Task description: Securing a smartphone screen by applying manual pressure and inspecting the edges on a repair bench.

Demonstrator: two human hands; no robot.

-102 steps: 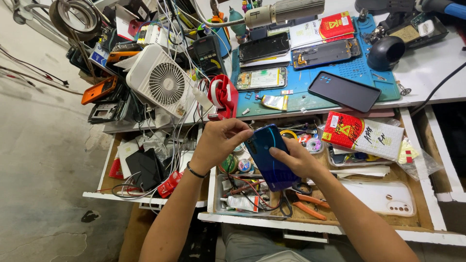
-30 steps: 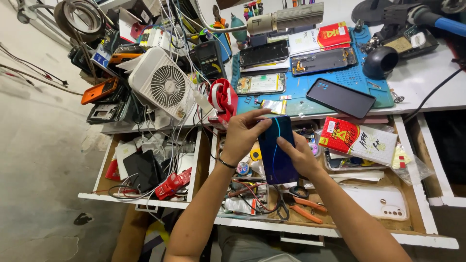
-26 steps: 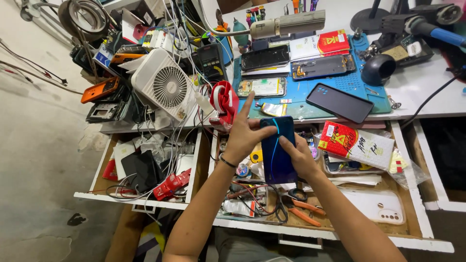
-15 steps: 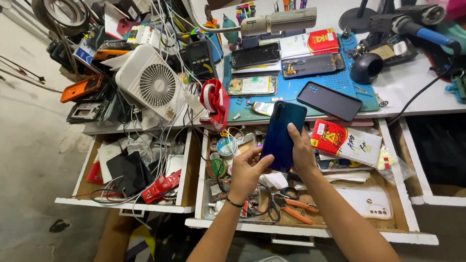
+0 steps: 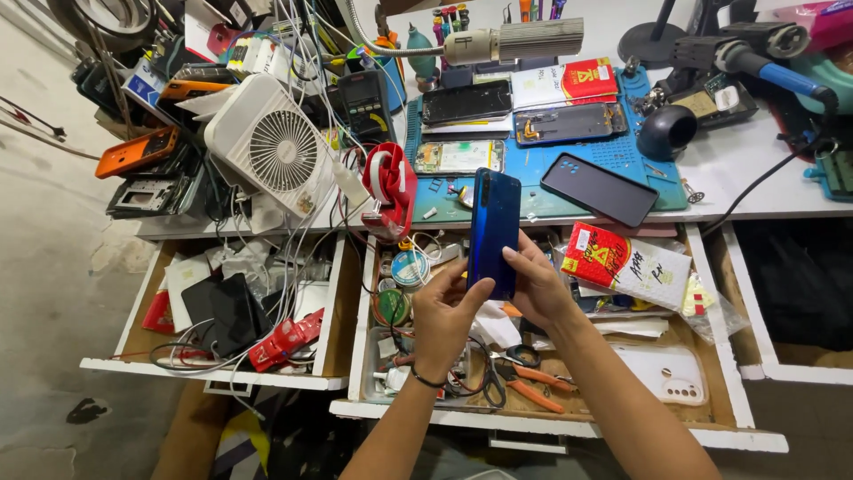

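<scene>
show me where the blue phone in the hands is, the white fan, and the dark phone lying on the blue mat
blue phone [image 5: 494, 227], head view, middle of its glossy back.
white fan [image 5: 283, 149], head view, centre of the round grille.
dark phone [image 5: 600, 188], head view, middle of its flat back, on the blue mat [image 5: 542, 167].

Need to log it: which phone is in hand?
The glossy blue phone, upright between both hands; the others lie flat on the blue mat.

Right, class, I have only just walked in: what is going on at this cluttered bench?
A person holds a blue phone upright in both hands, the left hand and right hand gripping its lower end. It is raised over an open drawer full of tools. Other phones lie on the blue mat behind it.
</scene>
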